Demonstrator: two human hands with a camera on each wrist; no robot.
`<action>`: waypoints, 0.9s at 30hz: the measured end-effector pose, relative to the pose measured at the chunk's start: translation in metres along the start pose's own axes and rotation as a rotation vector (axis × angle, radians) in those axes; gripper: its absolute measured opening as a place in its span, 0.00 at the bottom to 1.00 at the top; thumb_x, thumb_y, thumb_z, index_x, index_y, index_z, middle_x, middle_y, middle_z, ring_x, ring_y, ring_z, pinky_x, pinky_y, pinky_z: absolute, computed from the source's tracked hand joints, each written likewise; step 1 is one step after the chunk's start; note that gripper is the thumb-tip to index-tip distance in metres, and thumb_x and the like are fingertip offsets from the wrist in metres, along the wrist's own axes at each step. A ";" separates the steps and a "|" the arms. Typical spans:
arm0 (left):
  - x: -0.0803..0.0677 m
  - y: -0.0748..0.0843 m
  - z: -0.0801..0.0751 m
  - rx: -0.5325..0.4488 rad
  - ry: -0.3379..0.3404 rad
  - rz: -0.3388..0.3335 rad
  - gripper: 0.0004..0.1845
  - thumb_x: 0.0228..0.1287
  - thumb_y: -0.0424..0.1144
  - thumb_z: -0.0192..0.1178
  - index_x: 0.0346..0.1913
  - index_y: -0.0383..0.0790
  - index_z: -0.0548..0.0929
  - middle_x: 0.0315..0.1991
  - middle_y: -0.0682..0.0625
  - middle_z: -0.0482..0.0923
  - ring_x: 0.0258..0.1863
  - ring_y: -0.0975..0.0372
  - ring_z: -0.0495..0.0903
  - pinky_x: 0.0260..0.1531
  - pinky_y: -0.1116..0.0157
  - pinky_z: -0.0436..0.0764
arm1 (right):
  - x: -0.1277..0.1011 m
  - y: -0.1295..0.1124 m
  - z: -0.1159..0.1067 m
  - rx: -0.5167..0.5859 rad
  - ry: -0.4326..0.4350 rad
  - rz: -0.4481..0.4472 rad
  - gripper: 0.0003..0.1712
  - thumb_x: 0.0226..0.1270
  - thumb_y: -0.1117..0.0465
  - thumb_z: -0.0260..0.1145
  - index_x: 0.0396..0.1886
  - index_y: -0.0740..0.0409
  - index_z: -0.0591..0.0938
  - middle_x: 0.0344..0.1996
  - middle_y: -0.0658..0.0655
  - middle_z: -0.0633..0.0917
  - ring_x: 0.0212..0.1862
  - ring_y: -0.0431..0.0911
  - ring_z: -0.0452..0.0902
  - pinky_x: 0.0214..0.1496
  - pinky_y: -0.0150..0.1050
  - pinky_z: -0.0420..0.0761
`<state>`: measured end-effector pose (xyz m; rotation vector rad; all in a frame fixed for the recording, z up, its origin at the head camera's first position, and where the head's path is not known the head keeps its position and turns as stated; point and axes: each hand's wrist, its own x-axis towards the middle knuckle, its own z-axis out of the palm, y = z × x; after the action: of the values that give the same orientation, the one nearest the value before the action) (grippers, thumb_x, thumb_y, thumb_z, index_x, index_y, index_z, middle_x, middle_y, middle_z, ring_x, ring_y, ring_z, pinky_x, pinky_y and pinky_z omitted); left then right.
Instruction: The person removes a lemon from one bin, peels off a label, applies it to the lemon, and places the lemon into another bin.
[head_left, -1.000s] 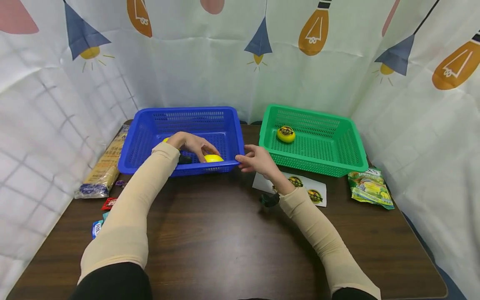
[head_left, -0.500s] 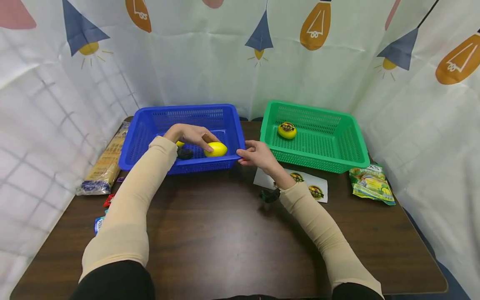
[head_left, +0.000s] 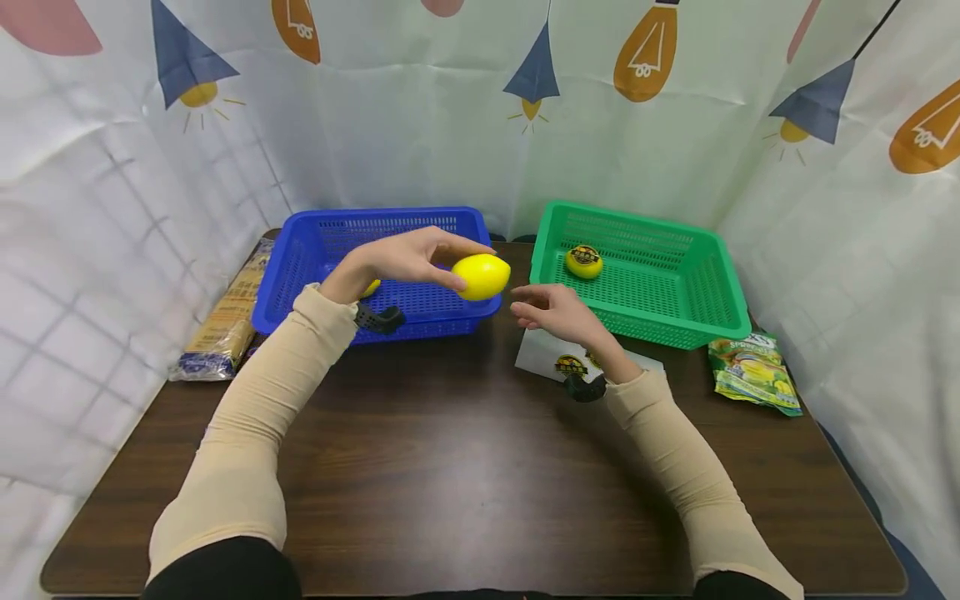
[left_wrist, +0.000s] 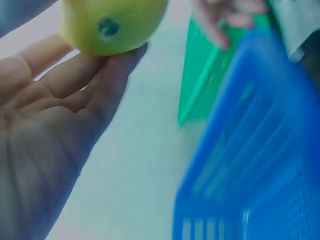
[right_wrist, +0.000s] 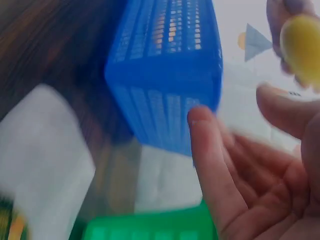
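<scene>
A yellow lemon is pinched between the thumb and fingers of my left hand, above the right end of the blue basket. Its stem end shows in the left wrist view, where the lemon sits at the fingertips. My right hand holds nothing; its fingers are loosely bent beside the front left corner of the green basket. In the right wrist view its thumb and fingers are spread apart. Another yellow fruit lies in the blue basket, partly hidden by my left wrist.
A lemon with a black-and-gold sticker lies in the green basket. The white sticker sheet is under my right forearm. A green packet lies at the right, a long yellowish package at the left. Curtains hang behind the table.
My left hand has lifted the lemon out of the blue basket and moved it rightward. My right hand has left the blue basket's rim and shifted right.
</scene>
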<state>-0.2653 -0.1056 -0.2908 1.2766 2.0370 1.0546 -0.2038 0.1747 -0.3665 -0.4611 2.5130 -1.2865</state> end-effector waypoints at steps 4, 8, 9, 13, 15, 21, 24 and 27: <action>0.015 0.012 0.046 0.095 -0.092 0.102 0.33 0.68 0.41 0.63 0.74 0.40 0.66 0.64 0.48 0.78 0.56 0.62 0.79 0.63 0.58 0.77 | -0.024 0.018 -0.016 -0.107 -0.021 -0.039 0.25 0.74 0.50 0.61 0.64 0.57 0.78 0.52 0.63 0.87 0.46 0.59 0.86 0.51 0.53 0.86; 0.030 0.003 0.093 0.126 -0.179 0.174 0.34 0.69 0.43 0.62 0.74 0.38 0.65 0.65 0.48 0.78 0.51 0.64 0.77 0.56 0.63 0.79 | -0.043 0.039 -0.026 -0.219 -0.019 -0.005 0.24 0.73 0.51 0.62 0.63 0.58 0.80 0.53 0.61 0.87 0.47 0.55 0.86 0.49 0.50 0.86; 0.033 -0.001 0.105 0.126 -0.198 0.179 0.34 0.69 0.43 0.62 0.74 0.39 0.65 0.65 0.47 0.77 0.52 0.64 0.77 0.56 0.64 0.79 | -0.045 0.045 -0.027 -0.239 -0.018 0.008 0.24 0.73 0.51 0.62 0.62 0.58 0.80 0.54 0.60 0.87 0.48 0.53 0.85 0.49 0.48 0.86; 0.045 -0.020 0.144 0.125 -0.273 0.140 0.34 0.70 0.43 0.62 0.74 0.36 0.64 0.70 0.46 0.73 0.62 0.63 0.76 0.64 0.66 0.76 | -0.052 0.067 -0.027 -0.303 -0.022 0.049 0.21 0.71 0.52 0.65 0.59 0.56 0.83 0.54 0.57 0.88 0.51 0.48 0.84 0.50 0.44 0.84; 0.050 -0.026 0.157 0.134 -0.309 0.103 0.34 0.70 0.44 0.61 0.75 0.37 0.64 0.71 0.46 0.71 0.63 0.63 0.74 0.66 0.65 0.74 | -0.054 0.075 -0.026 -0.330 -0.019 0.060 0.20 0.69 0.53 0.67 0.57 0.55 0.84 0.52 0.56 0.89 0.50 0.47 0.85 0.50 0.44 0.84; 0.061 -0.037 0.176 0.144 -0.346 0.033 0.34 0.71 0.45 0.59 0.75 0.38 0.63 0.73 0.48 0.69 0.63 0.65 0.72 0.70 0.65 0.70 | -0.052 0.090 -0.021 -0.369 -0.017 0.075 0.20 0.64 0.53 0.71 0.53 0.58 0.86 0.48 0.58 0.89 0.49 0.49 0.85 0.51 0.46 0.84; 0.062 -0.039 0.178 0.148 -0.331 0.015 0.34 0.71 0.45 0.60 0.75 0.39 0.63 0.73 0.48 0.69 0.64 0.64 0.72 0.70 0.64 0.69 | -0.049 0.094 -0.017 -0.382 -0.013 0.090 0.19 0.61 0.54 0.74 0.49 0.57 0.86 0.45 0.58 0.90 0.47 0.48 0.85 0.50 0.45 0.84; 0.063 -0.038 0.178 0.158 -0.318 0.002 0.35 0.71 0.47 0.60 0.75 0.40 0.63 0.73 0.48 0.68 0.68 0.62 0.71 0.72 0.62 0.68 | -0.047 0.094 -0.015 -0.407 -0.001 0.105 0.15 0.59 0.55 0.75 0.44 0.57 0.87 0.41 0.57 0.90 0.43 0.47 0.84 0.48 0.43 0.83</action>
<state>-0.1783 0.0025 -0.4240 1.4240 1.9015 0.6507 -0.1816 0.2565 -0.4299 -0.4052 2.7599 -0.7337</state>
